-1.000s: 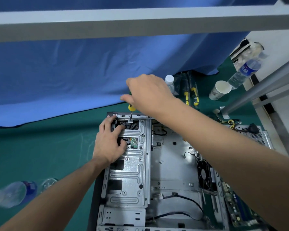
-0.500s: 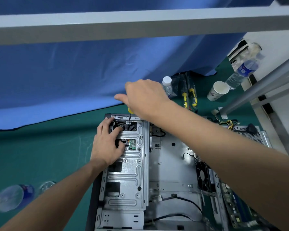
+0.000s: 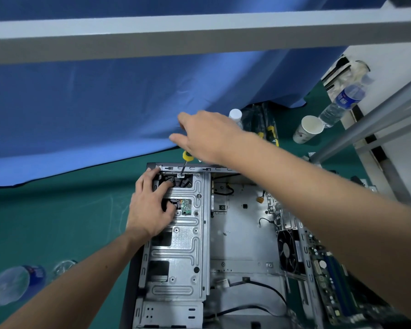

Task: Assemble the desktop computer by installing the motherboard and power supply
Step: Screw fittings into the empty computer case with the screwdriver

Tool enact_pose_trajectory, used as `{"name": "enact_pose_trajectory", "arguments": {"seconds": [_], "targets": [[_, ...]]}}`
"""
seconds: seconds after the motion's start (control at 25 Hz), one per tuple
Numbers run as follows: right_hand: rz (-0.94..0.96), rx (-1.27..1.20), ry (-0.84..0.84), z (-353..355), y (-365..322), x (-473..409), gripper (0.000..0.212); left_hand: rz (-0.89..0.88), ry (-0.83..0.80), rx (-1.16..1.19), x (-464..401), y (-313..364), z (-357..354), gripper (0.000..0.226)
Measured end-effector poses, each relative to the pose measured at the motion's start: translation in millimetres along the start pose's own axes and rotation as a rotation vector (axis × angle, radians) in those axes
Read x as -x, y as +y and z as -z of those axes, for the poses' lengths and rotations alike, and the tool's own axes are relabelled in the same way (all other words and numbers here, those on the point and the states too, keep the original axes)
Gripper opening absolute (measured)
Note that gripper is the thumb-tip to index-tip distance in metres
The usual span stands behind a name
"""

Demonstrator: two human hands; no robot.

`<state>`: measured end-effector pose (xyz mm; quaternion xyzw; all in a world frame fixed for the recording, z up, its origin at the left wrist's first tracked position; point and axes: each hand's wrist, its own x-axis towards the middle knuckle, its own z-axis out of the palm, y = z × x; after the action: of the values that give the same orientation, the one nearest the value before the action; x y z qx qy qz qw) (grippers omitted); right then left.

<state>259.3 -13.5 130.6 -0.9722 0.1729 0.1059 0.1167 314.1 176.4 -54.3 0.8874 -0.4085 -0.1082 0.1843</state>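
At case top edge — right hand grips screwdriver.

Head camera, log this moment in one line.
right hand: holds screwdriver | tip: at case top edge | left hand: on bracket

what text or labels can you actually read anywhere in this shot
None can be read.
Water bottle at the far right: blue label with white print, too blurred.
Lying bottle at the lower left: blue label, blurred.
Paper cup: faint reddish mark, not legible.
Motherboard beside the case: markings too small.
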Motion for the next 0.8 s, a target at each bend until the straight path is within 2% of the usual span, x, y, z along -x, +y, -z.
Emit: {"name": "enact_pose_trajectory", "arguments": {"seconds": [0.04,0.12,0.2,0.32,0.52,0.8], "targets": [[0.044,-0.113,-0.088,4.4,5.5,-0.3,0.020,-0.001,0.001,0.002,0.3,0.0,0.2,0.047],[0.137,-0.149,-0.178,12.0,9.4,1.6,0.027,-0.005,0.004,0.005,0.3,-0.2,0.3,0.049],[0.195,-0.014,-0.083,8.5,4.8,3.2,0.027,-0.007,0.005,0.005,0.4,-0.8,-0.5,0.048],[0.143,0.122,0.110,4.3,-14.1,1.0,0.011,-0.012,-0.001,0.001,-0.4,-2.5,-1.9,0.048],[0.184,0.236,0.186,4.3,-35.2,-11.7,0.016,-0.005,-0.001,0.005,-0.8,-1.9,-2.4,0.049],[0.084,0.207,0.231,-9.6,-31.6,-8.9,0.019,0.000,0.000,0.014,0.0,-0.7,-1.2,0.050]]}}
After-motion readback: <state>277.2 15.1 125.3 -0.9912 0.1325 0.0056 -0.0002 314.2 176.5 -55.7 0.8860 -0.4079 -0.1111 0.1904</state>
